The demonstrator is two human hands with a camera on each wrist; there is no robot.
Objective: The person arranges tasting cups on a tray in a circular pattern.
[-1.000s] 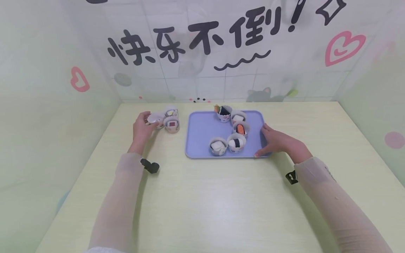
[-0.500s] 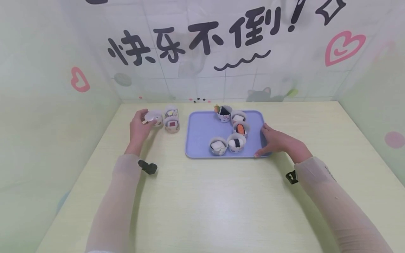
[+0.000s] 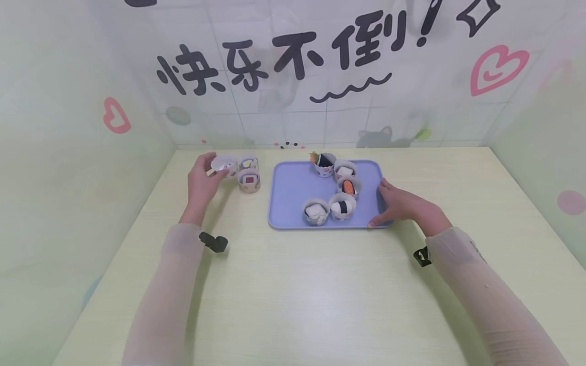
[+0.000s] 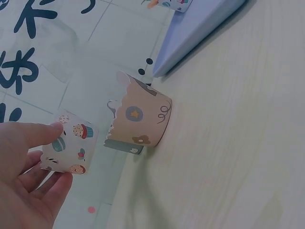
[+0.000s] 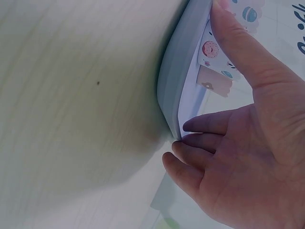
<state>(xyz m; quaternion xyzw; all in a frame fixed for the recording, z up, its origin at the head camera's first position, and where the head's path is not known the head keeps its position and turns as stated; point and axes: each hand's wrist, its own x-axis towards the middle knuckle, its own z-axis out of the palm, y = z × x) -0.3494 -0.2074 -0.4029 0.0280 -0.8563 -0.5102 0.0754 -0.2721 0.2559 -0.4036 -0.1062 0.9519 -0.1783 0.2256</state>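
Note:
My left hand [image 3: 203,179] pinches a white paper baking cup [image 3: 224,164] between thumb and fingers. Cupcakes and macarons are printed on the wall of this cup in the left wrist view. Right beside it stand a cup with a pale and yellow piece [image 3: 248,163] and a peach-coloured cup [image 4: 138,117] with a white, dark-red-topped piece in it. My right hand [image 3: 404,204] rests on the right end of the blue tray [image 3: 293,185]. Its thumb reaches the tray's near corner and its fingertips [image 5: 195,125] touch the end rim.
Several paper cups with toy sushi are on the tray: a dark triangle [image 3: 325,160] at the back, an orange-topped piece [image 3: 348,187], a black-banded white roll [image 3: 341,207] and a white piece [image 3: 315,212] in front. A printed wall [image 3: 293,127] rises behind the table.
My left hand has shifted the paper cup slightly left, then toward the back wall, level with the pale-and-yellow cup. My right hand and the tray stay in place.

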